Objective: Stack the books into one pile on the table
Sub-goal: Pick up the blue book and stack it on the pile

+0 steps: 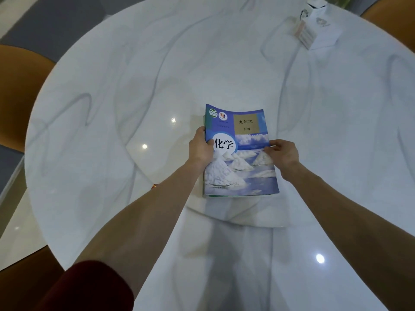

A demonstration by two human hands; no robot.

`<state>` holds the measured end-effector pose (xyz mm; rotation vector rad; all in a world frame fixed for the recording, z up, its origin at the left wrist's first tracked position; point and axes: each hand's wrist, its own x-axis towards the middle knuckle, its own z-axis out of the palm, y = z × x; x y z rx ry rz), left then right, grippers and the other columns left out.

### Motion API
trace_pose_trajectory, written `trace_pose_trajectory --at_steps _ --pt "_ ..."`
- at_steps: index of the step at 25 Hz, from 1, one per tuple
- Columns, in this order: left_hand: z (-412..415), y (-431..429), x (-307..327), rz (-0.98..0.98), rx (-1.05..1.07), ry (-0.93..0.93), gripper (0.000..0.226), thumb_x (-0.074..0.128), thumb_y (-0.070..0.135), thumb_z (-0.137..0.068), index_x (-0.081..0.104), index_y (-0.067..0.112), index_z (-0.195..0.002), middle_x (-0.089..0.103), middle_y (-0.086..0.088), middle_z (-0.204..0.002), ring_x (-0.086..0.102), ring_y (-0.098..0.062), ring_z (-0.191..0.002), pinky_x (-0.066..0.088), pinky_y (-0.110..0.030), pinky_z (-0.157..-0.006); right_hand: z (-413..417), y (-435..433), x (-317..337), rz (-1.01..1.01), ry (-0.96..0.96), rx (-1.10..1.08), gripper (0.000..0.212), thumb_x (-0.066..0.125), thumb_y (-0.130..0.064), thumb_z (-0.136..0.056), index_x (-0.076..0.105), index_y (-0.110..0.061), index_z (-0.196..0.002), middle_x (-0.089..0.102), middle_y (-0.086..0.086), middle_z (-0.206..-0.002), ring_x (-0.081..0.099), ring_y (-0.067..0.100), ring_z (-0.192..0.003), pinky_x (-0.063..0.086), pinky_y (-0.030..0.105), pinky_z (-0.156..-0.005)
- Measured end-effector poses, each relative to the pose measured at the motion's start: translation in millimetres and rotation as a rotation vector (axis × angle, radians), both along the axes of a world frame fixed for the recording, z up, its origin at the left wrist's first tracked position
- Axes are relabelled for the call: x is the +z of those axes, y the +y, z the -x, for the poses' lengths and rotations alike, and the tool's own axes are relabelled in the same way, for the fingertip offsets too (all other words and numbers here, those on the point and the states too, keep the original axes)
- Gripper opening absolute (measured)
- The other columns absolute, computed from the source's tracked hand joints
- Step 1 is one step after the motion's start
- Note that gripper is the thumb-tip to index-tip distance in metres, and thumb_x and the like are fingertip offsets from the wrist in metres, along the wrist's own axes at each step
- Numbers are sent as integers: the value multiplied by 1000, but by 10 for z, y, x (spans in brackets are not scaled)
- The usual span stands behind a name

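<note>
While we press in on the chemistry textbook (239, 151) from both sides, it sits at the middle of the round marble table (112, 108), its blue cover with white salt mounds facing up and its top edge pointing away from us. Our left hand (201, 148) clasps the spine edge, thumb lying over the cover beside the large title characters and fingers curled down the side; our right hand (283, 153) pinches the opposite long edge, fingertips (268, 149) resting on the cover. So both grips are closed on this book. Thin strips of green and other colours show under its left and near edges, which tells us it lies on at least one more book; how many are beneath we cannot tell. We see no other loose books anywhere on the table, only a white carton (316, 25) well apart at the far right rim, with orange chairs (20, 90) around the outside. We judge the step in hand to be the squaring-up of the pile, with stacking itself close to finished. The next move calls for nudging the top book until its edges line up with those below, pushing evenly from both sides so the lower covers do not skid on the glossy surface, then letting go with both hands without dragging the top cover askew.
</note>
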<state>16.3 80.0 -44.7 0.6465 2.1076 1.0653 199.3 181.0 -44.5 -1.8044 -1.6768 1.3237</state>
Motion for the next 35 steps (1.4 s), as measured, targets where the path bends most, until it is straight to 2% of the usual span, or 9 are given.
trace_pose_trajectory --at_steps 4,7,10,14,22,24,28,31,35 --pt "-30 -4 -29 54 -63 166 34 46 -1 -91 51 4 -124 65 -17 -116 61 -33 -103 48 -29 -77 17 6 4 -67 -92 44 27 59 -12 -89 66 -3 -113 69 15 -112 56 21 -87 45 26 -79" --pt "-36 24 -50 119 -111 272 28 48 1 -90 53 0 -117 60 -22 -115 58 -36 -105 49 -40 -84 22 11 23 -114 -158 77 25 57 -7 -89 67 0 -110 69 19 -112 62 31 -95 47 29 -86" --pt "-11 15 -58 214 -152 372 28 48 9 -93 53 0 -120 49 -24 -119 47 -36 -113 44 -40 -90 50 22 -13 -149 -233 116 26 57 -8 -89 66 0 -112 66 20 -116 62 34 -105 47 29 -88" --pt "25 9 -129 243 -197 368 32 46 14 -95 52 1 -123 45 -24 -124 43 -38 -116 39 -39 -98 53 -6 -83 -199 -275 141 29 54 -9 -90 64 0 -115 67 21 -116 61 36 -108 46 34 -95" --pt "-60 27 -237 338 -242 429 32 38 17 -97 42 0 -124 48 -20 -125 42 -33 -116 41 -36 -87 34 13 -84 -191 -264 115 27 54 -9 -91 65 2 -114 68 20 -116 62 34 -108 47 33 -96" --pt "-75 17 -214 348 -238 429 35 37 17 -98 41 0 -128 46 -20 -128 42 -35 -117 41 -39 -90 29 26 -87 -188 -278 130 27 55 -10 -91 65 1 -114 68 19 -116 62 35 -107 48 34 -95" --pt "-17 -39 -121 325 -244 430 34 39 20 -98 50 -1 -122 51 -25 -121 50 -39 -111 45 -44 -90 6 31 -12 -173 -358 185 30 56 -20 -92 62 -4 -116 66 17 -118 62 33 -107 50 35 -93" --pt "92 -154 -42 287 -273 469 32 42 19 -98 60 2 -119 58 -24 -116 56 -37 -106 48 -41 -87 0 -78 100 -299 -517 301 33 45 -28 -97 58 -6 -117 61 17 -118 60 33 -105 51 39 -89" --pt "176 -380 111 264 -396 555 34 46 18 -96 56 9 -127 57 -18 -122 53 -32 -114 47 -39 -95 -19 -162 280 -514 -682 414 33 42 -23 -96 52 -6 -122 55 17 -119 54 33 -109 46 43 -90"
